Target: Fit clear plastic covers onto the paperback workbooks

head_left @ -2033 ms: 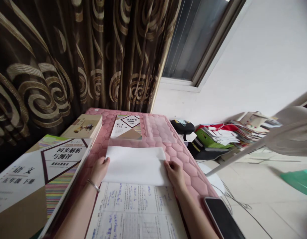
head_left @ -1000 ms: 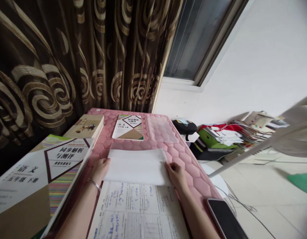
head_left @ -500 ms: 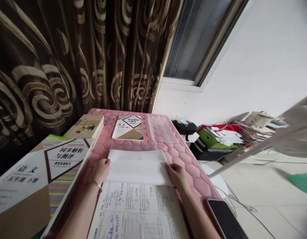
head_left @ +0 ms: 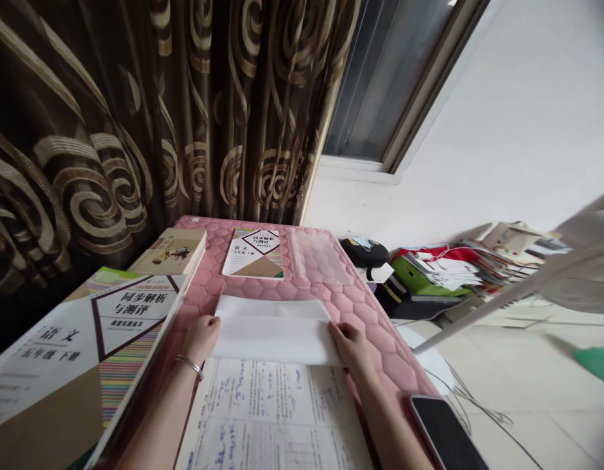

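A folded white sheet [head_left: 275, 334], paper or plastic, stretches between my two hands. My left hand [head_left: 203, 336], with a silver bangle at its wrist, pinches the sheet's left edge. Its right edge is gripped between the thumb and curled fingers of my right hand [head_left: 351, 346]. Below the sheet lies a printed page [head_left: 270, 414] with blue handwriting; the sheet covers its far end. A clear plastic sleeve [head_left: 320, 256] rests flat farther back, beside a workbook [head_left: 256, 253] with a white and tan cover.
Large workbooks [head_left: 52, 385] are stacked at the left, with a tan book [head_left: 169, 251] behind. A phone [head_left: 446, 431] sits at the right on the pink quilted cover [head_left: 387, 339]. Beyond that edge are a white fan [head_left: 478, 310], cables and piled papers [head_left: 441, 271]. A patterned curtain [head_left: 194, 117] hangs behind.
The view has shifted slightly. Both hands keep their hold on the white sheet, and its far edge looks a little flatter than before.
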Demonstrator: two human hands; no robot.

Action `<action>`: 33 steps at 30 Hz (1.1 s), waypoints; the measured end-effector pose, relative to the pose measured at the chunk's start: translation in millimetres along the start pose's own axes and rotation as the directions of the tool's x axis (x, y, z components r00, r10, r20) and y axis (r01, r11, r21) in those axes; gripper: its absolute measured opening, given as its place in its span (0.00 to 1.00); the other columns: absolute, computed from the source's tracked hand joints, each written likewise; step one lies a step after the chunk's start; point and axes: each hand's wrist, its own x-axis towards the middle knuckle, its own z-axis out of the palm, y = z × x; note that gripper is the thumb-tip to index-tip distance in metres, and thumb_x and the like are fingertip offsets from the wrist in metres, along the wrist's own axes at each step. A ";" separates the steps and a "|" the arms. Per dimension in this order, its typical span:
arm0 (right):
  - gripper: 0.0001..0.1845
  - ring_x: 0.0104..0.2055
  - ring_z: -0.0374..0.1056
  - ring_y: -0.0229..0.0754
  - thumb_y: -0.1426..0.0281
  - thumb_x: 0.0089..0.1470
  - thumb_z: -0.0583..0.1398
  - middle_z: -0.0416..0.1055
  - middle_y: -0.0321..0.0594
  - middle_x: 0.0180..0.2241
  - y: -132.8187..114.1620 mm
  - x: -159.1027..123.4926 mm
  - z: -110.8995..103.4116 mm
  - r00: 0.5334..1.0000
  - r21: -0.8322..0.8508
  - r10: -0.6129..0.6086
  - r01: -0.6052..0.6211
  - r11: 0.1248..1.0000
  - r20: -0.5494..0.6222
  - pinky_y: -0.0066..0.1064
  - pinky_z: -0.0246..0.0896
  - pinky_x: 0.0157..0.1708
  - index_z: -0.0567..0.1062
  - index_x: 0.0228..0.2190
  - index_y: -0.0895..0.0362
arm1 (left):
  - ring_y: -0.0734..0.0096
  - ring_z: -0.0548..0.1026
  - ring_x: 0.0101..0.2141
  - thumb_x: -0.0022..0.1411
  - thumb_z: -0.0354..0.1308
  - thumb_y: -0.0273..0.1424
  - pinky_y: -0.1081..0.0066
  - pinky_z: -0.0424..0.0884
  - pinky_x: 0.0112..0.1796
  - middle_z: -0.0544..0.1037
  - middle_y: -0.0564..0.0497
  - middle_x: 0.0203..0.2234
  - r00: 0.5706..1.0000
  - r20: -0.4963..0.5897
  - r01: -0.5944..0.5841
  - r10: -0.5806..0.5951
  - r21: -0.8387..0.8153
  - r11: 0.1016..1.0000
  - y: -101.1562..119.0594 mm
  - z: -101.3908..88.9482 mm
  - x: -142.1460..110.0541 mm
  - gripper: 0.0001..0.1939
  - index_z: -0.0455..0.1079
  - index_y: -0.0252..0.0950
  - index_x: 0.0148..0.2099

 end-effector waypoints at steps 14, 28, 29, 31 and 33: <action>0.23 0.24 0.64 0.43 0.49 0.43 0.56 0.71 0.42 0.20 14.1 2.9 10.5 0.993 0.012 -0.096 0.097 0.995 -0.072 0.30 0.54 0.21 0.72 0.21 0.58 | 0.72 0.62 0.19 0.59 0.46 0.37 0.72 0.51 0.24 0.63 0.52 0.12 1.000 0.005 -0.011 0.011 0.043 0.999 2.0 -1.0 2.1 0.21 0.54 0.39 0.15; 0.19 0.22 0.66 0.44 0.52 0.42 0.56 0.68 0.39 0.16 -8.7 -4.4 -4.9 0.998 -0.045 0.052 -0.050 0.998 0.042 0.30 0.53 0.18 0.72 0.19 0.55 | 0.74 0.61 0.19 0.56 0.46 0.27 0.72 0.51 0.24 0.62 0.54 0.12 1.000 -0.011 -0.018 0.017 -0.056 0.998 -4.5 4.8 3.0 0.17 0.53 0.38 0.16; 0.19 0.22 0.65 0.43 0.52 0.42 0.56 0.68 0.38 0.16 -8.1 -4.3 -4.1 0.998 -0.045 0.049 -0.047 0.998 0.034 0.29 0.52 0.18 0.72 0.19 0.55 | 0.74 0.61 0.19 0.56 0.46 0.26 0.72 0.51 0.24 0.62 0.54 0.12 1.000 -0.013 -0.017 0.016 -0.054 0.998 -4.7 5.2 3.1 0.17 0.53 0.38 0.16; 0.20 0.21 0.64 0.42 0.51 0.41 0.56 0.68 0.38 0.16 -5.1 -3.7 -1.5 1.000 -0.045 0.028 -0.027 0.999 0.009 0.29 0.52 0.18 0.71 0.19 0.56 | 0.74 0.61 0.19 0.56 0.45 0.26 0.72 0.51 0.24 0.63 0.54 0.12 1.000 -0.018 -0.013 0.013 -0.048 0.999 -4.7 5.7 3.2 0.17 0.52 0.38 0.16; 0.21 0.22 0.64 0.42 0.51 0.42 0.56 0.69 0.38 0.17 -0.4 -2.6 1.4 1.000 -0.043 -0.007 0.007 0.999 -0.011 0.29 0.52 0.19 0.71 0.19 0.56 | 0.73 0.61 0.19 0.57 0.45 0.28 0.72 0.51 0.24 0.63 0.53 0.12 1.000 -0.020 -0.011 0.010 -0.039 0.999 -3.9 5.4 3.4 0.17 0.53 0.38 0.17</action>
